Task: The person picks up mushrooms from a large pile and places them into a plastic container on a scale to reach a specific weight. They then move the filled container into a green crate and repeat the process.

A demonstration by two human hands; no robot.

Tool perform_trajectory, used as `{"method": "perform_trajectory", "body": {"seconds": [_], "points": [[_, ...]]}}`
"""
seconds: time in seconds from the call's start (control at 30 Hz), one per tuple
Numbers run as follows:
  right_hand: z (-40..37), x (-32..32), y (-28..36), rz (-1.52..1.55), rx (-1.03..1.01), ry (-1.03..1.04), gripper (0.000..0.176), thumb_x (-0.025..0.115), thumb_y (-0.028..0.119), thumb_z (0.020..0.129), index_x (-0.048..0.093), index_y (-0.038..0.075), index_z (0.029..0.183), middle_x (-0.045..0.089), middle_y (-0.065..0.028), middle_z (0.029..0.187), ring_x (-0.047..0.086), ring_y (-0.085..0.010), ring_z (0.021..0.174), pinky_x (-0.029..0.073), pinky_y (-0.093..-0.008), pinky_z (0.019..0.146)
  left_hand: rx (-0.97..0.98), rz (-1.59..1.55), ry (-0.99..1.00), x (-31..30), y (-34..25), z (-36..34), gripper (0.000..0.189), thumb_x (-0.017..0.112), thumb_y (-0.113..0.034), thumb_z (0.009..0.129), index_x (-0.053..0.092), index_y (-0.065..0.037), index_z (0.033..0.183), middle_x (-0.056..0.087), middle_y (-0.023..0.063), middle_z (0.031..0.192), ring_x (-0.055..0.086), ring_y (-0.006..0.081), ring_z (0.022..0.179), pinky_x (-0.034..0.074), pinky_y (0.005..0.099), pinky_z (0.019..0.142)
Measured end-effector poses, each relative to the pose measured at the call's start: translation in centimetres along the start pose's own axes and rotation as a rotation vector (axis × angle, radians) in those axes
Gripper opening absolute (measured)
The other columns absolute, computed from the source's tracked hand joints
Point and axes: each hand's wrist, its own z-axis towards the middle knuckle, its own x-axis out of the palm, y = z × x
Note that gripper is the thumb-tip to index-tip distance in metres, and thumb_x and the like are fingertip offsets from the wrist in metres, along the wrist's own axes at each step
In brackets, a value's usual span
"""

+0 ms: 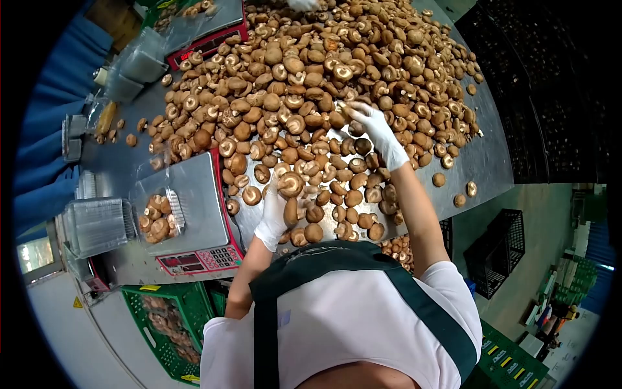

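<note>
A big heap of brown shiitake mushrooms (311, 71) covers the metal table. My left hand (272, 217), in a white glove, is closed around mushrooms at the near edge of the heap. A large mushroom (289, 185) with its pale underside up sits at its fingers, and a browner one (291, 211) shows against the palm side. Farther forward, my gloved right hand (377, 128) reaches into the heap. Its fingertips are closed on a mushroom (338, 118); the thumb is partly hidden.
Left of my hands, a scale (197, 201) bears a clear plastic tray of mushrooms (157, 219). Stacked clear trays (97, 227) stand beside it. Another scale (207, 42) and another gloved hand (303, 5) are at the far side. A green crate (139, 318) holds packed mushrooms below.
</note>
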Motion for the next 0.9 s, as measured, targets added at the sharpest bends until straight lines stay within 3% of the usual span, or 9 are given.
{"method": "perform_trajectory", "body": {"seconds": [0.03, 0.1, 0.23, 0.57, 0.63, 0.73, 0.83, 0.87, 0.9], "points": [[-1.6, 0.4, -0.4, 0.264, 0.050, 0.065, 0.038, 0.061, 0.020, 0.087, 0.055, 0.000, 0.118, 0.060, -0.0088, 0.111, 0.061, -0.0153, 0.090, 0.052, -0.0283, 0.067, -0.146, -0.131, 0.320, 0.3, -0.1, 0.0, 0.070, 0.041, -0.059, 0.088, 0.040, -0.002, 0.129, 0.049, 0.0189, 0.126, 0.052, 0.0338, 0.110, 0.051, 0.0359, 0.082], [-5.1, 1.3, -1.1, 0.590, 0.149, 0.166, 0.042, 0.047, 0.029, 0.094, 0.046, 0.000, 0.124, 0.061, -0.0140, 0.107, 0.063, -0.0241, 0.086, 0.053, -0.0299, 0.071, -0.178, -0.240, 0.077, 1.8, 0.5, 0.6, 0.083, 0.037, -0.068, 0.084, 0.029, -0.005, 0.137, 0.037, 0.0252, 0.136, 0.050, 0.0454, 0.111, 0.052, 0.0339, 0.044], [-8.4, 1.9, -3.2, 0.759, 0.053, 0.358, 0.042, 0.046, 0.031, 0.094, 0.049, -0.001, 0.121, 0.062, -0.0154, 0.108, 0.063, -0.0262, 0.089, 0.053, -0.0334, 0.074, -0.229, -0.382, 0.200, 2.6, 1.7, 1.9, 0.083, 0.044, -0.064, 0.084, 0.026, -0.003, 0.137, 0.024, 0.0264, 0.143, 0.031, 0.0524, 0.125, 0.058, 0.0446, 0.059], [-13.8, 4.0, -1.5, 0.095, -0.269, 0.107, 0.045, 0.056, 0.023, 0.091, 0.046, 0.002, 0.129, 0.053, -0.0084, 0.124, 0.050, -0.0166, 0.112, 0.040, -0.0287, 0.095, -0.204, -0.468, 0.377, 4.1, 2.5, 1.6, 0.080, 0.045, -0.063, 0.083, 0.026, -0.009, 0.140, 0.022, 0.0250, 0.144, 0.029, 0.0512, 0.127, 0.054, 0.0484, 0.079], [-14.0, 4.3, -1.4, 0.050, -0.243, 0.113, 0.045, 0.056, 0.020, 0.092, 0.044, 0.002, 0.131, 0.052, -0.0085, 0.125, 0.050, -0.0173, 0.113, 0.040, -0.0293, 0.095, -0.103, -0.211, 0.107, 4.3, 2.5, 1.3, 0.077, 0.043, -0.064, 0.084, 0.033, -0.008, 0.136, 0.028, 0.0238, 0.141, 0.032, 0.0501, 0.126, 0.053, 0.0506, 0.081], [-13.9, 4.5, -1.4, -0.207, -0.269, 0.014, 0.046, 0.058, 0.025, 0.089, 0.048, 0.005, 0.129, 0.054, -0.0108, 0.125, 0.051, -0.0185, 0.115, 0.041, -0.0306, 0.095, -0.064, -0.175, 0.169, 3.5, 2.4, 1.0, 0.071, 0.035, -0.059, 0.090, 0.036, -0.004, 0.134, 0.039, 0.0223, 0.135, 0.043, 0.0415, 0.120, 0.043, 0.0470, 0.097], [-13.4, 4.0, -1.5, -0.847, -0.267, 0.032, 0.046, 0.061, 0.028, 0.084, 0.052, 0.009, 0.125, 0.053, -0.0178, 0.125, 0.054, -0.0313, 0.111, 0.042, -0.0365, 0.094, 0.117, 0.081, -0.267, 1.8, 2.6, 1.4, 0.066, 0.036, -0.055, 0.092, 0.040, -0.001, 0.130, 0.048, 0.0192, 0.127, 0.050, 0.0326, 0.115, 0.044, 0.0435, 0.097], [-12.4, 3.1, -4.5, -0.993, -0.363, 0.016, 0.041, 0.061, 0.029, 0.082, 0.058, 0.011, 0.118, 0.057, -0.0178, 0.120, 0.056, -0.0338, 0.105, 0.044, -0.0395, 0.092, 0.058, 0.118, -0.242, 1.7, 2.3, 1.3, 0.057, 0.040, -0.057, 0.089, 0.055, -0.007, 0.112, 0.062, 0.0111, 0.094, 0.060, 0.0228, 0.082, 0.051, 0.0353, 0.071], [-12.0, 2.6, -4.1, -0.992, -0.361, 0.013, 0.041, 0.061, 0.029, 0.082, 0.058, 0.011, 0.118, 0.057, -0.0178, 0.120, 0.056, -0.0338, 0.105, 0.044, -0.0395, 0.092, 0.055, 0.119, -0.241, 1.6, 2.0, 1.1, 0.057, 0.040, -0.057, 0.089, 0.055, -0.007, 0.112, 0.062, 0.0111, 0.094, 0.060, 0.0228, 0.082, 0.051, 0.0353, 0.071]]}}
